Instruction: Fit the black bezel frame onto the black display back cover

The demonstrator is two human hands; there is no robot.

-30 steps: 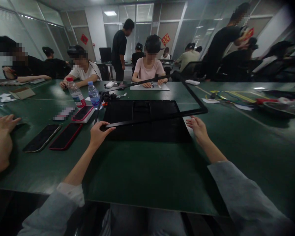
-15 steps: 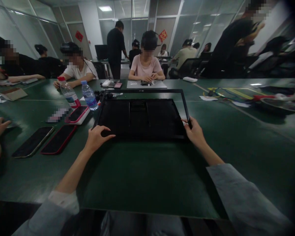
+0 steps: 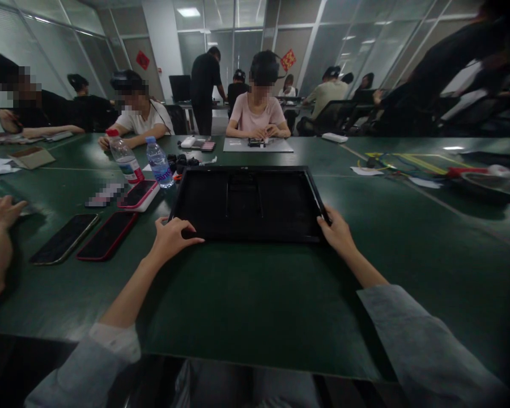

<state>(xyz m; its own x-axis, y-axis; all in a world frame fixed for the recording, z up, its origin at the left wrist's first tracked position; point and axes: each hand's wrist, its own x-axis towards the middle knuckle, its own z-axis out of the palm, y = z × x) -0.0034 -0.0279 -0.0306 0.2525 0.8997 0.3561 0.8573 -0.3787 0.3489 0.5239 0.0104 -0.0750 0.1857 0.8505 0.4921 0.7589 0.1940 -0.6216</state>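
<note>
A thin black monitor bezel [image 3: 280, 169] lies over a black monitor back shell [image 3: 280, 198] on the green table. Two raised lines run across the middle of the shell's inside. At the near left corner, my left hand [image 3: 170, 239] grips the frame's edge, its thumb along the near side and its fingers curled around the left side, partly hidden. My right hand [image 3: 338, 228] closes on the right side of the bezel near the other corner, the thumb on top. The fingers beneath are out of sight.
Phones [image 3: 107, 236] lie on the left, with a red-capped bottle [image 3: 127, 161] and a blue-capped bottle [image 3: 158, 164] behind. Another person's hand [image 3: 0, 218] rests at the far left. Cables [image 3: 402, 164] and a dark round pan-like object [image 3: 488, 184] are on the right.
The bezel's far side has come down from above the shell onto its far edge. Both hands keep their hold at the sides. The view has shifted slightly.
</note>
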